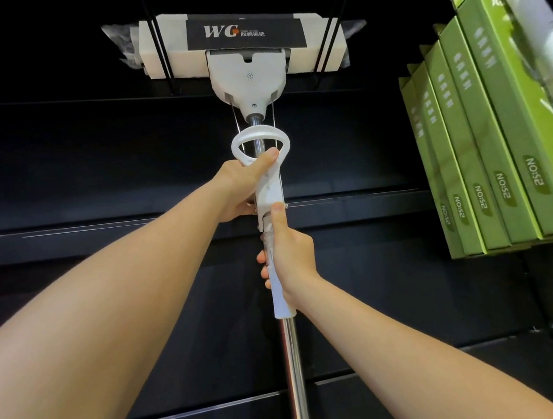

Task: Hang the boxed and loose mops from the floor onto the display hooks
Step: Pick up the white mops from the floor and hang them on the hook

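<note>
A loose sponge mop (248,81) stands upright in front of me, its wrapped white head with a black "WG" label up at the top. Two pairs of thin black hook wires (160,50) cross the head near each end, and the head appears to rest on them. My left hand (248,181) grips the white squeeze handle just under its ring. My right hand (289,256) is closed around the white sleeve lower on the steel pole (294,379).
Several green boxed mops (487,137) hang in a row at the right. Another white-handled mop (528,8) leans at the top right corner. Dark back panels and a shelf rail (98,228) fill the wall behind.
</note>
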`<state>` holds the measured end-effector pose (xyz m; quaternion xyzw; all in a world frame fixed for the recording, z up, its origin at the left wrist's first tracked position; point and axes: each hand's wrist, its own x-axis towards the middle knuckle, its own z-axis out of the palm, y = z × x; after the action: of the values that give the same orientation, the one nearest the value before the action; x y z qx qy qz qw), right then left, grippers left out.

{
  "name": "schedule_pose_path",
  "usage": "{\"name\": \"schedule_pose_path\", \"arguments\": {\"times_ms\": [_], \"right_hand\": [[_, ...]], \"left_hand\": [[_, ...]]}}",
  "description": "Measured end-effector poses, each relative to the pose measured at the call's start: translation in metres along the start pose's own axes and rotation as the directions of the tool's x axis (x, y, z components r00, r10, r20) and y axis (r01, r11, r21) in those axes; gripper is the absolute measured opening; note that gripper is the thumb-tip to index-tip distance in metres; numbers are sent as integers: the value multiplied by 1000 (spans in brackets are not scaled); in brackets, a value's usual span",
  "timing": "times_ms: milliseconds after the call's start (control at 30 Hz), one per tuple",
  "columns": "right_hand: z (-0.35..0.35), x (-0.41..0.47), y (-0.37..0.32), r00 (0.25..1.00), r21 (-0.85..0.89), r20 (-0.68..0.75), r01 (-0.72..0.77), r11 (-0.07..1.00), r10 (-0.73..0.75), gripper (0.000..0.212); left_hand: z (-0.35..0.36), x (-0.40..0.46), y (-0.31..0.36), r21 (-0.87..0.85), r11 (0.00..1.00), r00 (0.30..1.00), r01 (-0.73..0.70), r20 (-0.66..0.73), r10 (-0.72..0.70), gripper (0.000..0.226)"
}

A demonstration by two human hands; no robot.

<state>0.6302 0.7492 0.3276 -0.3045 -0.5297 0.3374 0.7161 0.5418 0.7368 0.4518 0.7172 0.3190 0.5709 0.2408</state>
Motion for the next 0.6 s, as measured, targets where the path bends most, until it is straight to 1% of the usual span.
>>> {"name": "schedule_pose_path", "arguments": {"times_ms": [67, 167, 233, 300, 400, 467, 533, 600], "right_hand": [[-1, 0, 1, 1000, -6, 7, -6, 1000, 6, 70], [-2, 1, 1, 1000, -23, 23, -9, 1000, 10, 69], [-2, -1, -1, 999, -37, 30, -25, 999, 26, 71], [-2, -2, -4, 998, -69, 27, -46, 997, 48, 74], [-5, -3, -9, 998, -131, 32, -57, 990, 62, 71], [-7, -4, -10, 997, -206, 18, -66, 976, 71, 68], [-12, -8, -9, 996, -298, -21, -85, 951, 83, 70], [-22, -19, -12, 999, -421, -16, -51, 906, 49, 68]], "left_hand": [[4, -3, -2, -5, 1000, 1000, 2, -27, -2, 53], [8, -4, -4, -1, 1000, 998, 4, -67, -4, 60], [10, -4, -6, 21, 1000, 995, -3, -98, 5, 62], [14, -6, -7, 66, 997, 988, -33, -148, 42, 58], [18, -11, -10, 186, 979, 965, -80, -232, 122, 53], [18, -19, -11, 304, 948, 950, -89, -261, 172, 51], [16, -30, -11, 468, 880, 942, -86, -248, 224, 45], [16, -46, -12, 623, 779, 936, -72, -228, 269, 39]]}}
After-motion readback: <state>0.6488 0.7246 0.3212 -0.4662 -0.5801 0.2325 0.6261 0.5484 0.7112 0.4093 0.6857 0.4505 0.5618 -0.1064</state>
